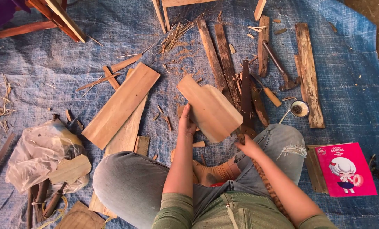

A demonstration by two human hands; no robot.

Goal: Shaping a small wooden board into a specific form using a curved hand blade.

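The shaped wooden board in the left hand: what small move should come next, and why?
Probably the right hand lifts the dark blade it grips by the handle and brings it to the shaped wooden board. The left hand holds that board up, and the blade lies right beside it.

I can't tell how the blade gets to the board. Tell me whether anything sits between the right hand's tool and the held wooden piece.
Nothing visible does. The left hand holds the shaped wooden piece by its lower left edge, the right hand grips the dark blade's handle, and the blade lies right beside the piece's right edge with no scrap between them.
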